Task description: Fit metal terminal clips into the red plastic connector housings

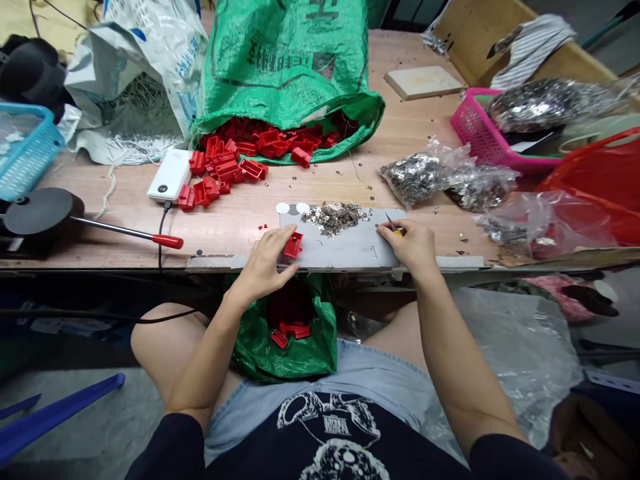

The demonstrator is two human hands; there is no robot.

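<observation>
Wood-grain worktop (325, 179), small dark bits scattered. Grey board (325, 255) at its front edge, metal pieces (334, 219) heaped on top. Red case (293, 245) on the board's left part, near the front edge. Left hand (265, 259) beside it, fingers spread, contact unclear. Right hand (415, 247): fingers pinching a pointed tool (399, 231). Green sack (295, 53) toward the back edge. Grey floor (100, 440) below.
</observation>
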